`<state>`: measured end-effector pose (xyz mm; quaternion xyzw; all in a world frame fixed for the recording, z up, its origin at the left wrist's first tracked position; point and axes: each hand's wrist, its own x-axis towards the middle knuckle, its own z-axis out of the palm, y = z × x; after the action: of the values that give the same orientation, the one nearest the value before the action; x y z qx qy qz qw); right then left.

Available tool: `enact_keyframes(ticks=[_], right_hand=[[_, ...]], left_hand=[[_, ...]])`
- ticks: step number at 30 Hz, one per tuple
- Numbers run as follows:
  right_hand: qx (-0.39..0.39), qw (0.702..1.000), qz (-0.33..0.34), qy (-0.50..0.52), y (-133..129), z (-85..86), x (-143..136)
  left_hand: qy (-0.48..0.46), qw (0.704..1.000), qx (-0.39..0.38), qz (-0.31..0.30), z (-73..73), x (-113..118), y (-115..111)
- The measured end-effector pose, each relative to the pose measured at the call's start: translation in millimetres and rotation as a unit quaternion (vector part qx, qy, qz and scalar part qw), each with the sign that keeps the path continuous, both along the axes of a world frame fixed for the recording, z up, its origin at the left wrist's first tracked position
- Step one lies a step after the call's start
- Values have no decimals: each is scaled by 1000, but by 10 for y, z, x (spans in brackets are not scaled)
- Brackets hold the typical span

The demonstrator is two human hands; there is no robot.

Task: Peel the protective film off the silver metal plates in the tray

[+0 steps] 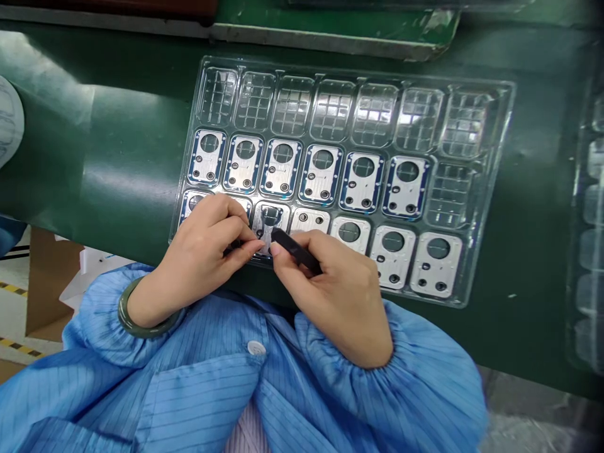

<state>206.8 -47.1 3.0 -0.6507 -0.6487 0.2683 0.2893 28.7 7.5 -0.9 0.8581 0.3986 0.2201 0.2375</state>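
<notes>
Head view: nearest you are your blue sleeves (434,371), gathered at the cuffs, perhaps to keep loose cloth off the parts. Your right hand (330,283) has its grip closed around a slim black tool (297,249), held pen-fashion, probably for fine control, its tip slanting down to a metal plate (268,231). Your left hand (214,236) comes in from the other side, thumb and forefinger nearly meeting at that plate's edge, seemingly to steady it; you cannot tell here whether that grip has anything thin in it.

The plate lies third from the left in the near row of a clear tray (465,277), which sits close to the near edge of the desk (533,251), within easy reach. Each pocket appears shaped to keep one plate from sliding. The plate to its right (309,221) is turned the other way, small holes uppermost.

Past your hands, the middle row carries six blue-edged plates (321,175); the far row shows gridded pocket floors. Beyond, a green ledge (330,31) runs along the desk's far side.
</notes>
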Motion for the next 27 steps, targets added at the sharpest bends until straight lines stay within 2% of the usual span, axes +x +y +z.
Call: enact_keyframes(ticks=[8,16,27], right_hand=[[11,999,31,-16,20,12,18],[-9,996,75,-36,-10,44,79],[-17,995,79,-61,-17,21,126]], left_hand=[[30,998,-28,-52,75,-52,45],[53,995,-59,-60,102,-43,61],[52,995,-56,-61,80,-53,65]])
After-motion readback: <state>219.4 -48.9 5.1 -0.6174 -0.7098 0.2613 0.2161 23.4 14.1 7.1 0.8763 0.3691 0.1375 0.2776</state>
